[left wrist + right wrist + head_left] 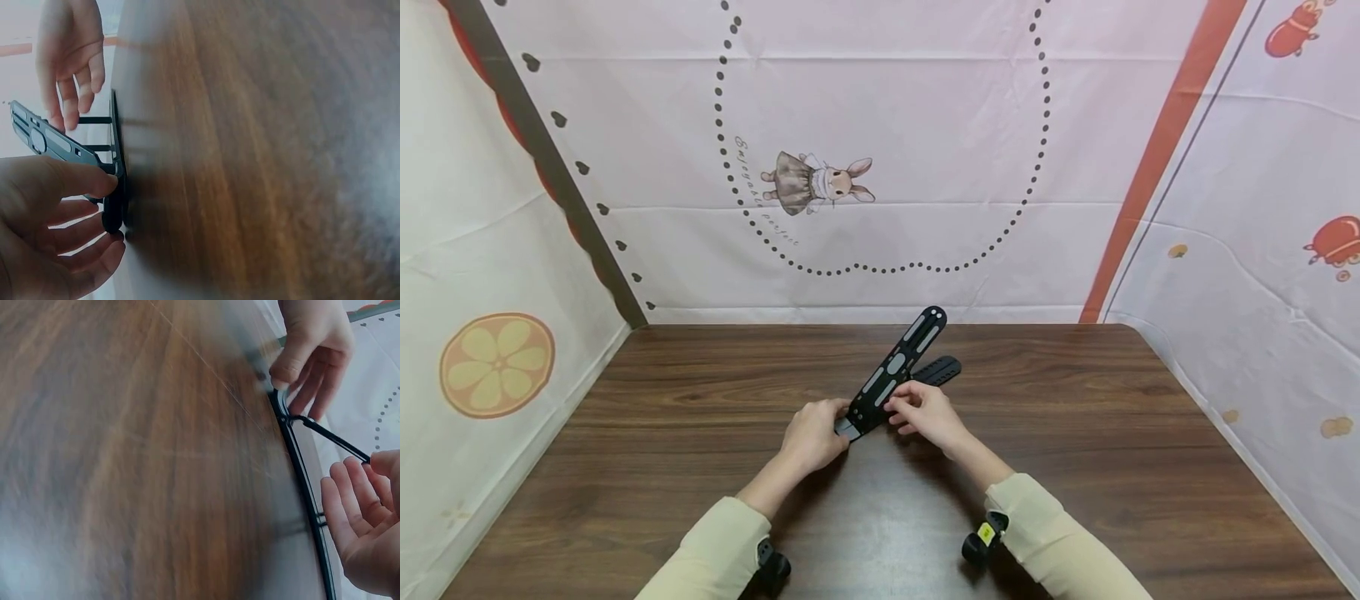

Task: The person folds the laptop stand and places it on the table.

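Note:
A black folding stand [880, 385] lies at a slant on the table, its upper panel with grey pads lifted off the slotted base [940, 370]. At the stand's near, hinged end, my left hand [814, 435] grips it between thumb and fingers; the left wrist view shows the thumb on top and fingertips beneath. My right hand [928, 417] pinches the right edge of the raised panel [337, 442] between thumb and forefinger, the other fingers spread loosely below. Two thin struts [95, 120] show between panel and base in the left wrist view.
The brown wood-grain table [700, 375] reaches back to a printed cloth wall [925, 125], with more printed cloth on both sides. Black wrist cameras [977, 546] sit on the light sleeves near the table's front.

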`<state>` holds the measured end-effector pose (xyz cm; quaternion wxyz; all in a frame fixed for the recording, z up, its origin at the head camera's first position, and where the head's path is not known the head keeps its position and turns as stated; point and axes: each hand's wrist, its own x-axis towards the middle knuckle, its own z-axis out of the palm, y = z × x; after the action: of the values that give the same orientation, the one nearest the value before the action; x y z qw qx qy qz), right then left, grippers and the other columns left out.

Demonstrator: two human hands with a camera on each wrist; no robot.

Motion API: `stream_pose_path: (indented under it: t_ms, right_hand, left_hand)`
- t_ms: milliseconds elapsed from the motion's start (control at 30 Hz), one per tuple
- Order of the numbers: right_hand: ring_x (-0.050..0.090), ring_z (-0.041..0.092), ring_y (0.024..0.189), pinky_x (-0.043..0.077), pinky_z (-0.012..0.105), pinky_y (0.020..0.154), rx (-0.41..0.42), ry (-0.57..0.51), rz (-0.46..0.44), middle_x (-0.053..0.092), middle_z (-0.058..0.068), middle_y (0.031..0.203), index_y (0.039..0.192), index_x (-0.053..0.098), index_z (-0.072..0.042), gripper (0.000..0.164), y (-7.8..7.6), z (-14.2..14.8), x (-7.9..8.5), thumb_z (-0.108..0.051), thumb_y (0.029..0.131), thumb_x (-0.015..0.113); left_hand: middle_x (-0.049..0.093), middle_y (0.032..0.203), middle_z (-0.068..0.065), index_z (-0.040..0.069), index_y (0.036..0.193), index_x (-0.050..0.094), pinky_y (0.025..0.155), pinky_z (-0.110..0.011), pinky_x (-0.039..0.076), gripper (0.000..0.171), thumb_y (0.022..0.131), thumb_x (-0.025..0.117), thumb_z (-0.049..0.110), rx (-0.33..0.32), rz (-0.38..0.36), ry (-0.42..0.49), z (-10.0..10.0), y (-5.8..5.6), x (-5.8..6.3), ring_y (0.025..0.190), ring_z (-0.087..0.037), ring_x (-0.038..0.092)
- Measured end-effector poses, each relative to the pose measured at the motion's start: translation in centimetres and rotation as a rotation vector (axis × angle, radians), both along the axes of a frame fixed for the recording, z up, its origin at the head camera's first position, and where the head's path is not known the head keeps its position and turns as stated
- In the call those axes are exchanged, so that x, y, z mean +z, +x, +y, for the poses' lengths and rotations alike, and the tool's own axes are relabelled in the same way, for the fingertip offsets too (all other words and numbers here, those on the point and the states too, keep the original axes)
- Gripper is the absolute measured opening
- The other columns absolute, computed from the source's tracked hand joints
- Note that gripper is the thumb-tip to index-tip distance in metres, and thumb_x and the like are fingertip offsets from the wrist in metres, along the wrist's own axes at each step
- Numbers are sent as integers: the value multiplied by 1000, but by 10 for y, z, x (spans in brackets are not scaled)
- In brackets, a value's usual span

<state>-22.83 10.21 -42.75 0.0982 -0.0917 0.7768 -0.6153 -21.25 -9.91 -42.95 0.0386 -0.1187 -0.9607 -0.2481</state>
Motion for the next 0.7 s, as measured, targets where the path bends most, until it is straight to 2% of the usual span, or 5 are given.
stream_pose_path:
  t_ms: [200,367,500,600,700]
  right_hand:
    - [65,30,86,55,33,67,-31,56,75,65,17,100,107,60,-3,19,-6,15,5,-12,92,54]
    - [64,35,87,55,37,68,-53,85,161,65,21,100,107,61,-2,19,-13,28,12,-11,92,55]
    - [63,36,87,54,33,66,-62,181,249,65,19,99,108,61,-3,21,-17,38,19,-14,91,57]
    - [63,31,84,52,27,65,-91,280,319,65,12,99,110,60,-5,24,-20,46,25,-17,89,59]
    - [63,27,87,51,31,69,-109,337,368,65,10,105,116,57,-6,30,-23,54,29,-18,89,60]
  left_hand:
    - [67,106,-7,7,118,62,73,-38,50,51,67,68,1,-34,6,10,-5,-2,-1,91,-21,62]
    - [66,106,-8,7,118,61,83,-42,48,50,69,68,2,-65,23,8,-9,-4,-1,100,-26,59]
    - [65,105,-8,7,118,61,83,-42,47,49,69,67,2,-71,29,8,-11,-6,-2,100,-27,58]
    - [65,106,-8,7,119,60,84,-42,47,50,70,67,1,-67,25,11,-12,-8,-2,101,-27,57]
    - [65,107,-8,7,119,60,85,-43,46,50,70,66,0,-67,26,10,-13,-10,-3,102,-28,57]
